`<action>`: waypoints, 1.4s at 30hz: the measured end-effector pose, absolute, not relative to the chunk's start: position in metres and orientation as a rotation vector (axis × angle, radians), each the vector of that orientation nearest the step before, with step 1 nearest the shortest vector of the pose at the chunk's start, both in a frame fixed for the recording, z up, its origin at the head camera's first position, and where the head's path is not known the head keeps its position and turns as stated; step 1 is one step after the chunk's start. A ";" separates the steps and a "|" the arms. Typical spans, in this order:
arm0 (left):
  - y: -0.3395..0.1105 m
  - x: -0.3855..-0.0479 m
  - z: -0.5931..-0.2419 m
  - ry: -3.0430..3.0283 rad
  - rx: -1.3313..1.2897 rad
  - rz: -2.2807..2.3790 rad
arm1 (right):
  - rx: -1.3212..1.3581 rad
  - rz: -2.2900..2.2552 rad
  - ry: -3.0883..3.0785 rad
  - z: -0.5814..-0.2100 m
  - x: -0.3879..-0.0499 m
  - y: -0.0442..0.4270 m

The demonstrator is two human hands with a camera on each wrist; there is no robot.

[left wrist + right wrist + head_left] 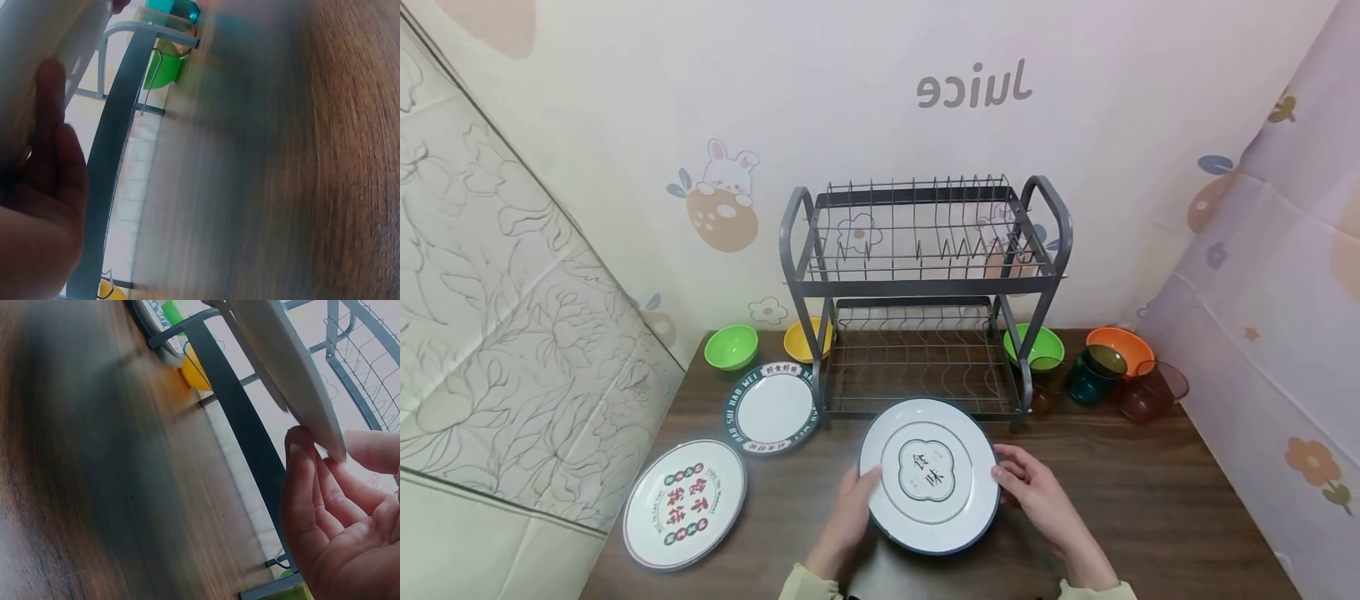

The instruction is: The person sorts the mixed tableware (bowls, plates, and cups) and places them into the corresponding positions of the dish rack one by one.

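Both hands hold a white plate [887,508] with a dark blue rim and a flower-shaped emblem, raised above the table in front of the rack. My left hand [850,508] grips its left edge, thumb on top; in the left wrist view the fingers [53,94] lie against the plate's underside. At the right edge my right hand [1033,492] pinches the rim, with the thumb above and curled fingers [300,469] beneath. Behind the plate stands a dark two-tier dish rack [925,288], its wire tiers bare.
To the left lie a white plate with red and green lettering [647,508] and a green-rimmed plate [775,408]. Green [732,347] and yellow bowls [801,340] stand left of the rack. Right of it are a green bowl [1047,346], an orange bowl [1123,340], and tinted cups [1086,387].
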State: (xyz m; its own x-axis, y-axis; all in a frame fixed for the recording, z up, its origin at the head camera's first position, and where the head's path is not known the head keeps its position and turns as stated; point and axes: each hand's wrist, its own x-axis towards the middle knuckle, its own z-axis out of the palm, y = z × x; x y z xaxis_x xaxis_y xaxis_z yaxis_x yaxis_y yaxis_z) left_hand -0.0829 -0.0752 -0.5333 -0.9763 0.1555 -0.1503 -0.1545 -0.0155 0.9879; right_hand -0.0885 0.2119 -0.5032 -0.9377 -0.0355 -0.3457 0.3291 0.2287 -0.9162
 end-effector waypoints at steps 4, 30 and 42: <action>-0.078 -0.084 -0.535 2.071 -0.054 2.153 | 0.258 -1.787 2.197 -0.503 -0.088 0.212; -0.108 -0.097 -0.530 2.329 -0.220 2.161 | 0.258 -1.944 2.315 -0.496 -0.089 0.289; -0.138 -0.101 -0.515 2.478 -0.283 2.133 | 0.320 -2.106 2.265 -0.500 -0.080 0.319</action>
State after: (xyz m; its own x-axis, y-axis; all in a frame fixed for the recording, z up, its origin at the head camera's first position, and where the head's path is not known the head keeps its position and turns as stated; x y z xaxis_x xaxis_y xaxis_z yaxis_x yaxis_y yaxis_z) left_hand -0.1013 -0.1384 -0.5149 -0.9754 -0.2203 -0.0058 -0.0385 0.1442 0.9888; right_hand -0.0800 0.3188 -0.4997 -0.9783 0.1283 -0.1627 0.1716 0.0617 -0.9832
